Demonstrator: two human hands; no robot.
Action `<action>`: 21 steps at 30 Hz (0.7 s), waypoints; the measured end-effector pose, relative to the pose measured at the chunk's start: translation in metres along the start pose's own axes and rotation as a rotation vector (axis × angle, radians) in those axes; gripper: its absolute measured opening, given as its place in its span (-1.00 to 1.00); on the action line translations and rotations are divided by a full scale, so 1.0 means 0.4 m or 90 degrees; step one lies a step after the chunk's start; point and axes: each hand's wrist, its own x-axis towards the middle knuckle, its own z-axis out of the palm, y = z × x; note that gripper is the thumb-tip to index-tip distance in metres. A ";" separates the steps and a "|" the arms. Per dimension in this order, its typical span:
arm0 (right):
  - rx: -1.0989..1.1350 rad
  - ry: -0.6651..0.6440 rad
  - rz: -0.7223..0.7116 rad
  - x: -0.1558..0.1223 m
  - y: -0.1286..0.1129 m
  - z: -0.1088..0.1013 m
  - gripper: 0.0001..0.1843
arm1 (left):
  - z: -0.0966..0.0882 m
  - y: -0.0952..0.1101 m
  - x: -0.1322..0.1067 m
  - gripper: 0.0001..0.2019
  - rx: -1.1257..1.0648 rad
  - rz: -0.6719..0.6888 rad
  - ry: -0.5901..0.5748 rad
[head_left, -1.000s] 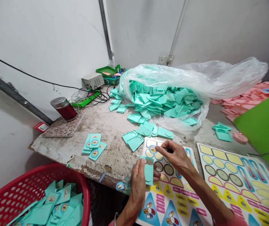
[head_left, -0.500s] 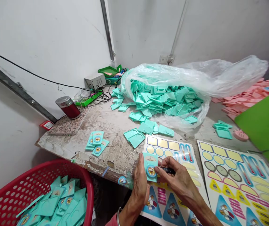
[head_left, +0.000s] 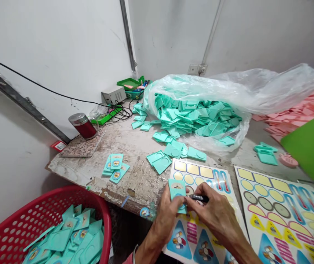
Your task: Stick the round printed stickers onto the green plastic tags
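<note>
My left hand [head_left: 164, 211] is closed around a teal plastic plate [head_left: 177, 186], upright with a gauge-like sticker near its top. Its thumb lies across the round sticker lower down, mostly covering it. In my right hand [head_left: 218, 209] is a slim black-handled tool [head_left: 200, 198], whose kind I cannot make out; its tip end points toward the plate. The right fingertips are close to the left thumb at the plate's edge. Under both hands lies a sticker sheet [head_left: 192, 216] with pill triangles, circles and thermometers. A loose round sticker [head_left: 144, 212] clings to the table's front edge.
Stickered teal plates [head_left: 116, 167] lie left on the worn table [head_left: 135, 154]. A plastic bag [head_left: 201, 86] spills many teal plates behind. A second sticker sheet [head_left: 280, 205], pink parts [head_left: 291, 115] and green panel [head_left: 311, 146] are right. A red basket [head_left: 106, 216] stands front left; a flask [head_left: 82, 126] behind.
My left thumb has moved over the round sticker on the plate, where my right thumb pressed before. My right fingers have drawn slightly back to the right with the tool. The view has shifted slightly.
</note>
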 end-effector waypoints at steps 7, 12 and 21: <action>-0.025 -0.045 -0.102 0.111 0.010 -0.005 -0.73 | -0.169 0.083 0.017 -0.55 0.209 0.042 0.053; -0.193 -0.079 -0.353 0.255 -0.088 0.069 -0.60 | -0.325 0.163 0.110 -0.80 0.675 0.174 0.332; -0.234 -0.122 -0.466 0.325 -0.133 0.072 -0.80 | -0.264 0.193 0.097 -0.72 0.712 0.358 0.392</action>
